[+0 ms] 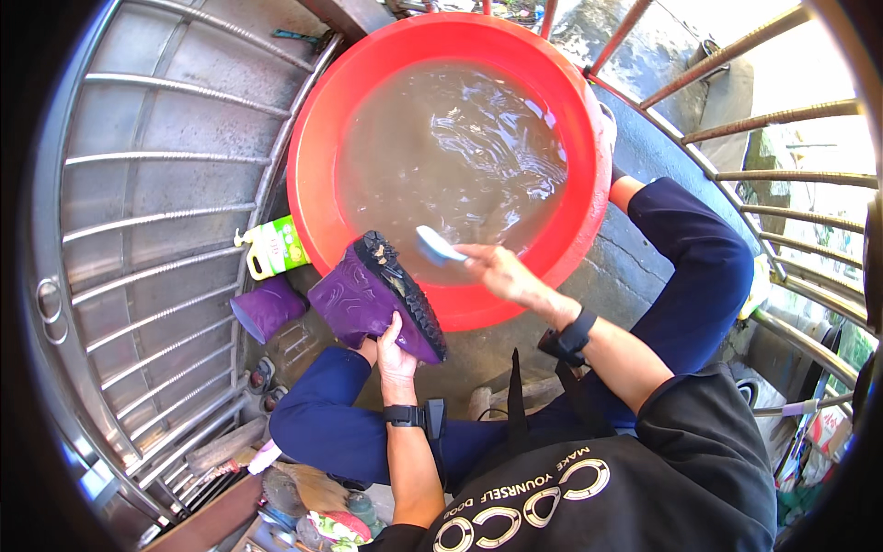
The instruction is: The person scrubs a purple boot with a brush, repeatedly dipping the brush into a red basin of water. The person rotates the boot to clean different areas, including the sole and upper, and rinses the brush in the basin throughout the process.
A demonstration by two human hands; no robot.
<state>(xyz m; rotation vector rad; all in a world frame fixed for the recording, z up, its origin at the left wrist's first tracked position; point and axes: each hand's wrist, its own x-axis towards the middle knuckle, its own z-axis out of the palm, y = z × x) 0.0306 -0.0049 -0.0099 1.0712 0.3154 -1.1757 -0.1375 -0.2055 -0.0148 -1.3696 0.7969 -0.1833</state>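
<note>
My left hand (397, 352) grips a purple rubber boot (365, 303) by its foot part, with the black treaded sole (403, 290) turned towards the upper right; bits of pale dirt cling to it. In my right hand (500, 269) is a light-blue and white brush (438, 245), held by its handle to the right of the sole and above the tub, its bristle side blurred. A large round red plastic tub (448, 310) of murky, rippling water (448, 152) lies in front of me. A second purple boot (269, 308) is at the tub's lower left.
A green and white pump jug (274, 248) touches the tub's left side. A metal barred gate (165, 159) stands at the left, rusty railings (772, 121) at the right. Sandals (265, 383) lie by the gate. Wood pieces, a straw broom (317, 486) and mixed items are at the lower left.
</note>
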